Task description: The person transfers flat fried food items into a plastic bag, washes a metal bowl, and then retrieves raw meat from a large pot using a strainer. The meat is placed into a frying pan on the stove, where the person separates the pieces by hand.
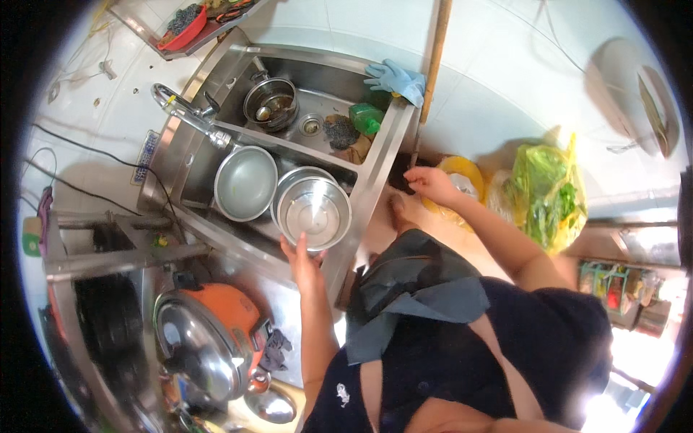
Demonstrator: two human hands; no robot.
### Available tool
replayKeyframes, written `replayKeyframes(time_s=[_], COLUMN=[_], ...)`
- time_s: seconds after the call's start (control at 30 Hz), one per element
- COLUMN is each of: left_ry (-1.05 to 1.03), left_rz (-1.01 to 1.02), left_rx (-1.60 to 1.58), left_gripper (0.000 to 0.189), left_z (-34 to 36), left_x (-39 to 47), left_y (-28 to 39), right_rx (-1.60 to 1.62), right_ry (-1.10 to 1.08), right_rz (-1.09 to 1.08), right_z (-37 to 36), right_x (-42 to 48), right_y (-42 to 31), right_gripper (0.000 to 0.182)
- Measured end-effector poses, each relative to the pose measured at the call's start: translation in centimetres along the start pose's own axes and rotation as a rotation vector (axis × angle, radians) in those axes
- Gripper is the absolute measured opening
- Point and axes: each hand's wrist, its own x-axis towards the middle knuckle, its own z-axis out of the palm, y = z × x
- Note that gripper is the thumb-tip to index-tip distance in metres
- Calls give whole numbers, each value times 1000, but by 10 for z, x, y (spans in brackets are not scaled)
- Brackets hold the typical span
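Note:
My left hand (304,265) grips the near rim of a round stainless steel basin (314,214), with a finger over the edge. The basin is tilted and shows its shiny inside; no contents can be made out. It overlaps another metal basin (295,176) in the near sink compartment. To its left is a metal pan (246,184) holding cloudy liquid, just below the faucet (197,120). My right hand (433,185), loosely curled, hangs beyond the sink's right edge; whether it holds anything is not clear.
The far sink compartment (319,100) holds a dirty pot (270,103), a steel wool scrubber (341,132) and a green bottle (367,118). Blue rubber gloves (398,81) drape over its corner beside a wooden pole (436,59). A yellow bag of greens (552,195) stands right; an orange pressure cooker (222,311) stands lower left.

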Motion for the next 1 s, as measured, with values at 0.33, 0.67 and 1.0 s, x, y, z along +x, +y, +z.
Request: replayKeyframes(time_s=[0.33,0.67,1.0], left_ry=[168,244,187], left_rz=[-101,-179,-237], left_rx=[15,99,137], left_gripper=[90,96,98], left_z=[130,202,223], left_x=[79,173,270], left_y=[12,14,-6], right_rx=[-583,-369,-504], right_ry=[-217,-142,-351], right_rz=[-377,-468,-343], right_z=[24,-22,-15], right_x=[227,363,394], right_y=[42,44,31], right_gripper=[42,29,44])
